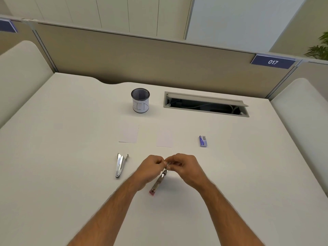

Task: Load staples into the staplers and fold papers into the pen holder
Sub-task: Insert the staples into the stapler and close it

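Note:
A metal stapler with a pink end (158, 183) lies angled on the white desk, its far end between my hands. My left hand (150, 170) and my right hand (184, 168) meet over that end, fingers curled and pinching at it; whether staples are held there is hidden. A second metal stapler (120, 165) lies opened to the left. Two white paper sheets (129, 134) (164, 138) lie flat farther back. A blue staple box (202, 141) sits to the right. The black mesh pen holder (140, 100) stands upright behind the papers.
An open cable slot (205, 104) is set into the desk at the back right. A beige partition (142, 55) with a blue "017" sign (272, 62) closes off the far edge. Cushioned dividers (19, 71) flank both sides.

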Action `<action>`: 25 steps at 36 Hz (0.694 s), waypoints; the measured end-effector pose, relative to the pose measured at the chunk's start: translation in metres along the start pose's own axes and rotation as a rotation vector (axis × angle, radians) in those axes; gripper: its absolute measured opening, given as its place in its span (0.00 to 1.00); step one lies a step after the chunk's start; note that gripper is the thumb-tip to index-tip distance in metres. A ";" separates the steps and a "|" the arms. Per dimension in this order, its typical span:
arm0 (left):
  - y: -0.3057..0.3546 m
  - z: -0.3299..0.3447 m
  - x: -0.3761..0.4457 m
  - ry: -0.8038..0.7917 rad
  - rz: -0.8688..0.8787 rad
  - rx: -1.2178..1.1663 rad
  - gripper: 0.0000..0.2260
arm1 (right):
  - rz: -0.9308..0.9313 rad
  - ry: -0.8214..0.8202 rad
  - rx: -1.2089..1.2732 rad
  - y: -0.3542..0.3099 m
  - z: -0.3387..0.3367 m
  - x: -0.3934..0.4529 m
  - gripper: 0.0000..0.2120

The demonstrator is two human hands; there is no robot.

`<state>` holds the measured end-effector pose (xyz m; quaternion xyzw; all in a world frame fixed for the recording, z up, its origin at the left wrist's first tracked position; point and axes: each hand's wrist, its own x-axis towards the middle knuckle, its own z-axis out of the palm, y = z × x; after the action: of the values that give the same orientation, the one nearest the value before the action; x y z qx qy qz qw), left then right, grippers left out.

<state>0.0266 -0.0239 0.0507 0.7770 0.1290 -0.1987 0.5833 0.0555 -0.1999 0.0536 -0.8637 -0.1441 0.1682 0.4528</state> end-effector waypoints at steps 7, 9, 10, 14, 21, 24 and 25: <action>-0.004 -0.001 -0.001 0.100 -0.043 -0.056 0.08 | 0.041 -0.042 -0.075 0.006 -0.006 -0.002 0.03; -0.012 0.001 0.003 0.297 -0.005 0.071 0.08 | 0.069 0.019 -0.087 0.011 -0.005 -0.003 0.04; -0.019 0.003 0.005 0.339 0.020 0.153 0.07 | 0.084 0.050 -0.089 0.015 -0.004 -0.004 0.04; -0.045 0.016 0.012 0.212 0.051 0.483 0.15 | 0.132 0.085 -0.108 0.028 -0.001 -0.007 0.06; -0.064 0.033 0.022 0.266 0.228 0.773 0.13 | 0.068 0.124 -0.249 0.047 0.005 -0.004 0.05; -0.064 0.031 0.024 0.293 0.235 0.801 0.10 | -0.007 0.174 -0.300 0.057 0.010 -0.002 0.04; -0.064 0.030 0.024 0.299 0.244 0.804 0.10 | -0.035 0.187 -0.309 0.059 0.011 -0.001 0.04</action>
<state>0.0153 -0.0349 -0.0225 0.9717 0.0319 -0.0484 0.2291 0.0557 -0.2248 -0.0013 -0.9322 -0.1405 0.0554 0.3289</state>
